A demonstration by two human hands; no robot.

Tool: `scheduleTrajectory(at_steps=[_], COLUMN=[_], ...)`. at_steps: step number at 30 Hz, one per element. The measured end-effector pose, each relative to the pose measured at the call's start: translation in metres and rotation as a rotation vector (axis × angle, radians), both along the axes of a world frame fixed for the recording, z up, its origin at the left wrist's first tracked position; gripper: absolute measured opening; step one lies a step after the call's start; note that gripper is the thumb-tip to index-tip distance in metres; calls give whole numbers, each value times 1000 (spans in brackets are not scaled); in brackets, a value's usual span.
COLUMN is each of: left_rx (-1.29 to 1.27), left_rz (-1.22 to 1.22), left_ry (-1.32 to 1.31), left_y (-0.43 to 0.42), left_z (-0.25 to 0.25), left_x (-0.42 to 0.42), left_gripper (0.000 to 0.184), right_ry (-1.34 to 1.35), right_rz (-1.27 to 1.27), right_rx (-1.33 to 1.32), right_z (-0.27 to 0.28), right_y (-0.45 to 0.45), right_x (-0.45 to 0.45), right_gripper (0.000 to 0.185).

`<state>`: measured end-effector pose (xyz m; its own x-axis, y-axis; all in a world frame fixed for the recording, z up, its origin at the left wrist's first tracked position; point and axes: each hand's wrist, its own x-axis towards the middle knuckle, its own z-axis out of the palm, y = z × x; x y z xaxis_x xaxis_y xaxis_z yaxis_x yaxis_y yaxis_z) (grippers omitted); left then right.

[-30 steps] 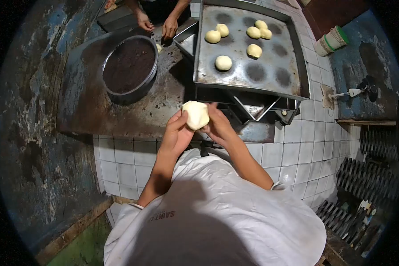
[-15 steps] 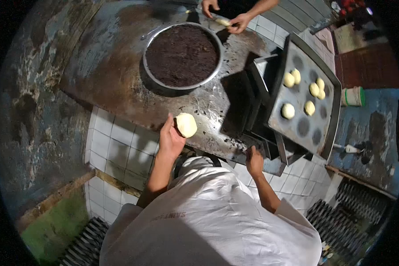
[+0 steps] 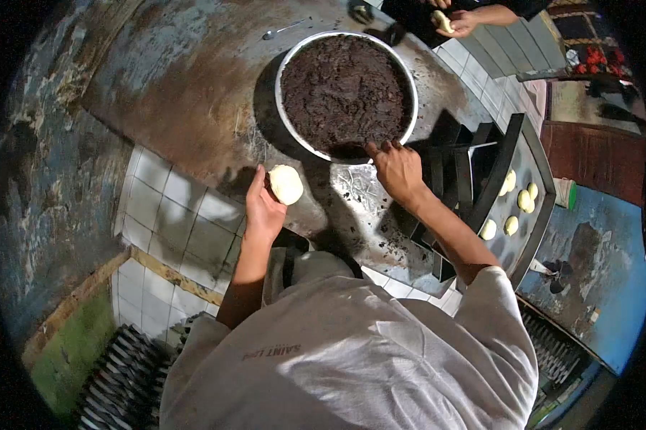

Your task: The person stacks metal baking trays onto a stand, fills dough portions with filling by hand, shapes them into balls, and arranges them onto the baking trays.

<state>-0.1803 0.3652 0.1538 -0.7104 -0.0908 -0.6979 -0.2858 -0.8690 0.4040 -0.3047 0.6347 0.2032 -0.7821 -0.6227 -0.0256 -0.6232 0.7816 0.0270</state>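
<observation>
My left hand is curled round the edge of a pale, flattened dough round, held up over the near table edge. At the near rim of a wide round metal basin, my right hand is closed, knuckles up. Its fingertips reach over the rim to the dark crumbly filling, where a small hollow shows. Whatever my right fingers grip is hidden by the hand and shadow. The filling covers most of the basin's width.
On the right, a baking tray with several dough balls rests on stacked dark tins. Across the worn table, a co-worker's hand holds a dough piece. A spoon lies beyond the basin.
My right hand has moved from beside the tray stack up to the basin's near rim. My left hand still holds the dough round. The view has shifted, and the co-worker's hands appear farther right.
</observation>
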Motion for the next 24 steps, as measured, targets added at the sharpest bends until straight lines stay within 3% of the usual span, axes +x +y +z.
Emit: scheduleTrajectory(at_steps=[2,8,10,11,12,14,18,22,24], left_rx=[91,92,117,101,84,120,382,450,506], left_rz=[109,113,107,103,100,77,-52,-146,-196], left_ry=[25,41,58,72,87,91,228,227,235], left_y=[-13,-24,-20,-14,-8,10,62,118,137], left_z=[-6,-20,-20,-21,-19,-6,11,26,31], left_x=[0,-2,-6,-8,-10,-17,-23,-16,-8], left_gripper=[40,37,36,35,34,31,34,35,35], right_ry=[-253,-382,-679,-1018,-1013,-1395,-1368,-1000,-965], right_rz=[-52,-192,-151,-306,-301,-493,-437,-650,-791], right_rx=[140,227,-249,-477,-482,-757,-1069,-1388,-1353], right_z=[10,-8,-19,-17,2,42,27,-15,-25], right_y=[-11,-6,20,31,27,16,23,34,60], right_x=[-8,-39,-50,-49,-42,-16,49,114,153], right_gripper=[21,22,10,3,3,2,8,11,12])
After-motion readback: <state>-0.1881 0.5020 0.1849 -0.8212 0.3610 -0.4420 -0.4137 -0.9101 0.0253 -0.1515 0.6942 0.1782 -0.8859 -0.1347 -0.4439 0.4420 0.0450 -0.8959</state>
